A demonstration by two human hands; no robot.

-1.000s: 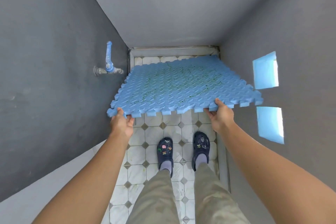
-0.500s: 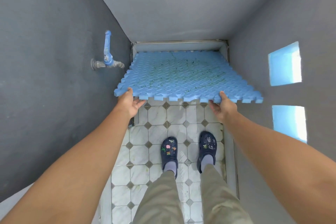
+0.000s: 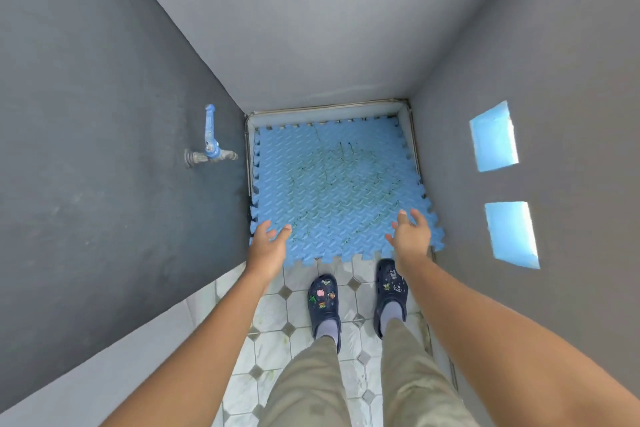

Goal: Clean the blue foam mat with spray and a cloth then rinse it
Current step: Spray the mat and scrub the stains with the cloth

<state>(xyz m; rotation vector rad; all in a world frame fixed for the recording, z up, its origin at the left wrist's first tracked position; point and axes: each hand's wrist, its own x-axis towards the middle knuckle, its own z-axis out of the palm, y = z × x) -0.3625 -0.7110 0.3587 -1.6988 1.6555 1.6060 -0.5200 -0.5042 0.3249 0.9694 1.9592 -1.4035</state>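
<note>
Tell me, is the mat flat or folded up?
Flat. The mat lies spread out on the floor, with no fold showing.

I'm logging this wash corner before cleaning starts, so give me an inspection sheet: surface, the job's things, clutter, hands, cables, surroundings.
Surface: tiled floor, white tiles with grey diamond insets, faint greenish staining.
Job's things: blue foam mat lies flat on the floor at the far end, with dark green marks across its middle. No spray or cloth seen.
Clutter: nothing seen.
Hands: left hand and right hand are both open over the mat's near edge, holding nothing; cannot tell if they touch it.
Cables: nothing seen.
Surroundings: grey walls on three sides, a tap with a blue handle on the left wall, two bright openings in the right wall.
</note>
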